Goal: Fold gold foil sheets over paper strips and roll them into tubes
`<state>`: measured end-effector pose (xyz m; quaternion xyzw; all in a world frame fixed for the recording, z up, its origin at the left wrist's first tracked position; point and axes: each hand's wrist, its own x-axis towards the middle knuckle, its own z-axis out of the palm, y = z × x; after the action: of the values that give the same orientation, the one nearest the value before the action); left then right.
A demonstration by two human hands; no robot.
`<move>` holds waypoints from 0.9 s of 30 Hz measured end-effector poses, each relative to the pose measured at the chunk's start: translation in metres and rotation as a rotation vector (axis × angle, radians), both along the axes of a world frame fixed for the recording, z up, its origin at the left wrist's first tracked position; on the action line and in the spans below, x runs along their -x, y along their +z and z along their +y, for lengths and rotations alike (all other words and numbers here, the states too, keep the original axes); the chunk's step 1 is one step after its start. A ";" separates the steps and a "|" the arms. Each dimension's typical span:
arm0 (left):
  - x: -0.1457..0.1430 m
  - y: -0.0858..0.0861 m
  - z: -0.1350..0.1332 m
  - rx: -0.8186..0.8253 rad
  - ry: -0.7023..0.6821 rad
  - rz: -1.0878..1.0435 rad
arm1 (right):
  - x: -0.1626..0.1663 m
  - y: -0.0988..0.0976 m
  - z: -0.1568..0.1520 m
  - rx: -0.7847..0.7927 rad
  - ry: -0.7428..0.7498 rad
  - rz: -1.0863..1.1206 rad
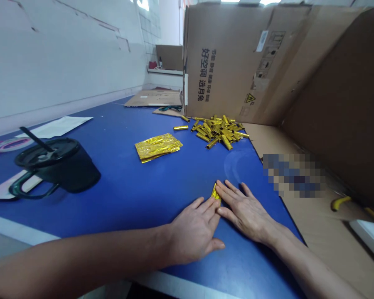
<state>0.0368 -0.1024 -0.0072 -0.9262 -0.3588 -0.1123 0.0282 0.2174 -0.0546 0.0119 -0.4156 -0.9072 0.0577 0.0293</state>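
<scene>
Lying flat, fingers outstretched, the left hand (195, 230) touches a small gold foil piece (215, 192) on the blue table (127, 207); the right hand (244, 211) touches it from the other side, fingers slightly apart. Beyond them sit a foil stack (158, 147); and a heap of gold tubes (217, 129).

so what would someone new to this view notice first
Probably the heap of shiny gold tubes on the blue tabletop, in front of the big cardboard box. Nearer, the left hand and right hand touch a small gold piece. A dark lidded mug stands out at left.
</scene>
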 end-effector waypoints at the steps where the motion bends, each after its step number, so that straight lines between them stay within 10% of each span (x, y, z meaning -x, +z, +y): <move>1: 0.000 0.001 0.000 0.016 0.001 -0.005 | 0.001 0.000 0.000 0.000 -0.010 0.002; 18: 0.017 0.002 0.005 0.089 -0.053 -0.071 | 0.005 0.000 -0.002 0.088 0.076 0.048; 27: 0.061 0.008 0.072 -0.010 -0.123 0.023 | 0.012 -0.007 -0.004 -0.059 0.030 0.001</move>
<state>-0.0238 -0.0302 0.0007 -0.9476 -0.3001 -0.1050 0.0300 0.2054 -0.0588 0.0049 -0.4010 -0.9146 0.0317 0.0408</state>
